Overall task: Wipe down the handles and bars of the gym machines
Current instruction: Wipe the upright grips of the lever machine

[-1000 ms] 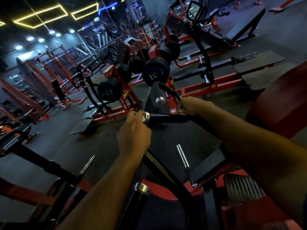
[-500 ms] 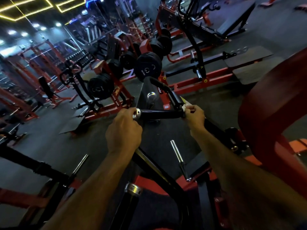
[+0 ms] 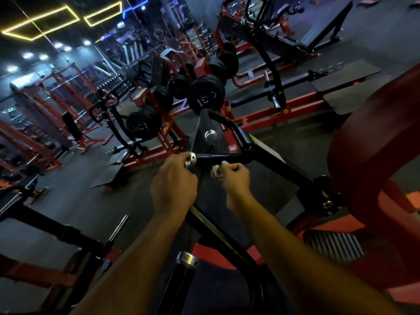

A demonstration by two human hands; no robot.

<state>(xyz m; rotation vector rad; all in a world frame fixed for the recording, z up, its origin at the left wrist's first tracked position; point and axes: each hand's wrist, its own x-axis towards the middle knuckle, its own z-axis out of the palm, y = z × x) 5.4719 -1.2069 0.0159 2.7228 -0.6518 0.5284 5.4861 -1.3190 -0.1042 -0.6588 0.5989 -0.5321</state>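
2 hands work 1 handle point(image 3: 218, 158): my left hand point(image 3: 173, 183) grips its chrome-capped end, my right hand point(image 3: 235, 177) pinches a white wipe point(image 3: 216, 172) just under it. judging by the room, most machines point(image 3: 145, 123) remain unwiped.

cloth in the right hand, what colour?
White. The cloth is bunched in the right hand just below the black handle; the head view shows it.
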